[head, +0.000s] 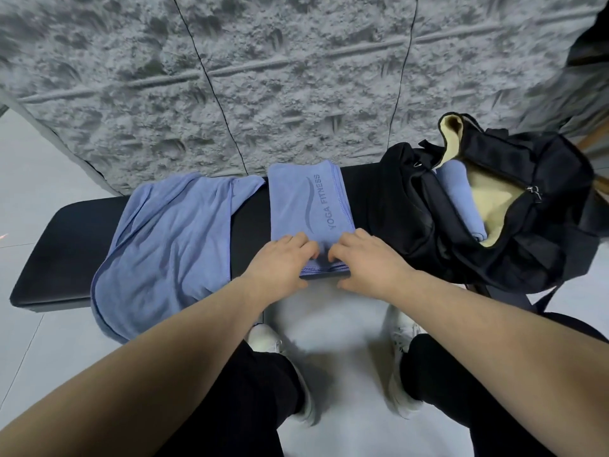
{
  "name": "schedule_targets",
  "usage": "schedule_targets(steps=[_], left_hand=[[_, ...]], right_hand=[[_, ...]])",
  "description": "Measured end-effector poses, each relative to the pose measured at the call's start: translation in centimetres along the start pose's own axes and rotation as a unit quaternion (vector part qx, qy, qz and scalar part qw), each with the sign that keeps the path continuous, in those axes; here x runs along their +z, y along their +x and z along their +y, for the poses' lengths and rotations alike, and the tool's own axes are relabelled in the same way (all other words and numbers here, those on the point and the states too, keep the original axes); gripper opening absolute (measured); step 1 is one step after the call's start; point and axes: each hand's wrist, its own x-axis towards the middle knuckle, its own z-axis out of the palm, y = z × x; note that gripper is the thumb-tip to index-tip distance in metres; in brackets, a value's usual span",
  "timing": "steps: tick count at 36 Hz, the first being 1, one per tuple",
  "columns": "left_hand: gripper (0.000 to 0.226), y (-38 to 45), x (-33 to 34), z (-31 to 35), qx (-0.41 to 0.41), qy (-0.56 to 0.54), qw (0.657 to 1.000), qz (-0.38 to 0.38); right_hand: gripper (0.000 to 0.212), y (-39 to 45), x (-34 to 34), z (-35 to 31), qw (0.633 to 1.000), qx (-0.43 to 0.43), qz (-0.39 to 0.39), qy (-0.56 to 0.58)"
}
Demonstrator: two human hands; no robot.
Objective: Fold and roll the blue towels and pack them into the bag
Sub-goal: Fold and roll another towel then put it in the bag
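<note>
A folded blue towel (308, 199) printed "YOGA FITNESS" lies as a long strip across the black bench (66, 232). My left hand (281, 258) and my right hand (365, 258) both grip its near end, fingers curled over the edge. A second blue towel (164, 245) lies loose and crumpled on the bench to the left, hanging over the front edge. At the right end stands an open black bag (514, 206) with a cream lining. A rolled blue towel (459, 199) lies inside it.
A grey textured wall rises right behind the bench. Pale tiled floor lies in front and to the left. My legs in black trousers and white shoes stand close to the bench's front edge. A bag strap hangs down at the right.
</note>
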Motion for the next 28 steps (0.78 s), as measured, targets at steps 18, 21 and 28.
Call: schedule_targets(steps=[18,21,28], left_hand=[[0.023,1.1,1.4,0.9,-0.013,0.084,0.996,0.031],[0.022,1.1,1.1,0.7,-0.037,0.034,0.998,0.025],[0.028,1.1,0.4,0.2,-0.086,-0.032,0.996,-0.017]], right_hand=[[0.028,1.4,2.0,1.4,0.997,-0.054,0.063,0.005],[0.030,1.4,1.9,1.4,0.997,-0.052,0.052,0.017],[0.027,1.8,1.4,1.9,0.996,-0.030,0.034,0.076]])
